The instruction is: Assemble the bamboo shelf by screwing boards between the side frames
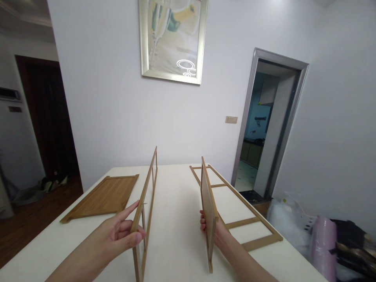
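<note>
My left hand [125,231] grips the near top rail of a wooden ladder-like frame [151,203], which stands on its long edge on the table. Thumb and fingers close around the rail, and a small thin pin sticks out of it near my fingertip. My right hand [210,227] is wrapped round a wooden panel [208,199], held upright on edge, its fingers showing on the left side and the palm partly hidden behind it. Flat at the left lies another wooden panel [107,194]. A second ladder-like frame [243,203] lies flat on the right.
The white table [176,235] reaches to the wall, where a framed picture [173,39] hangs above. Plastic-wrapped things and a pink roll [323,246] stand beyond the table's right edge. A doorway [258,133] opens at the right.
</note>
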The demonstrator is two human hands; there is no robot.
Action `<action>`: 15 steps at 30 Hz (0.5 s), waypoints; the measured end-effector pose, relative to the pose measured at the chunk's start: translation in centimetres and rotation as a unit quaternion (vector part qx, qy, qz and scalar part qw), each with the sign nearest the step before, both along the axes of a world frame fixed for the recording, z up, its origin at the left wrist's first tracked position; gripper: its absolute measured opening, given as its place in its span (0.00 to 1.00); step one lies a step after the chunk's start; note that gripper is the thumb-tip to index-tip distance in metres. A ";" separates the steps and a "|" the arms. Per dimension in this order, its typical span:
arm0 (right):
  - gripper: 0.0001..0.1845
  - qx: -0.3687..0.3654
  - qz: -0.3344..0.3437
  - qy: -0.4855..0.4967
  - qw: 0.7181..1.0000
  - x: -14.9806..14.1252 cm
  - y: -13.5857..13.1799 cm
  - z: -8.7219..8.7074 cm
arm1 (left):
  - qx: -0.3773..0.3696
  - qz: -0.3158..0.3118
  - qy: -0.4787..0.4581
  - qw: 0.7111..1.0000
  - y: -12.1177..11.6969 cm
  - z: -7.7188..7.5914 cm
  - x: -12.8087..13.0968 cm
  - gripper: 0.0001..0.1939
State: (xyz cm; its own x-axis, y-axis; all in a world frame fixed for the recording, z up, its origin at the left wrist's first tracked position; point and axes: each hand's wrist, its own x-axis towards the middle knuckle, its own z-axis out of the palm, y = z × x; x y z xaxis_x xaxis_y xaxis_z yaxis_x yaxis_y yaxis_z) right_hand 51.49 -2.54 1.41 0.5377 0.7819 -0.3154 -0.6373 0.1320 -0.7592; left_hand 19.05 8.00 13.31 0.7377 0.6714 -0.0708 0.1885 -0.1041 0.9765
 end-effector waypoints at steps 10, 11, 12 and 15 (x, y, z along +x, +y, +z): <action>0.07 -0.027 0.002 0.041 0.999 -0.3 0.5 -0.4 | 0.007 0.007 -0.012 1.000 -0.5 0.6 0.2 0.54; 0.07 -0.030 0.003 0.042 0.999 -0.3 0.6 -0.4 | 0.010 0.009 -0.010 1.000 -0.6 0.6 0.2 0.55; 0.08 -0.032 0.005 0.042 0.999 -0.4 0.6 -0.4 | 0.012 0.009 -0.009 1.000 -0.6 0.7 0.2 0.55; 0.07 -0.024 0.008 0.035 0.999 -0.6 0.4 -0.3 | 0.010 0.007 -0.012 1.000 -0.8 0.9 0.1 0.55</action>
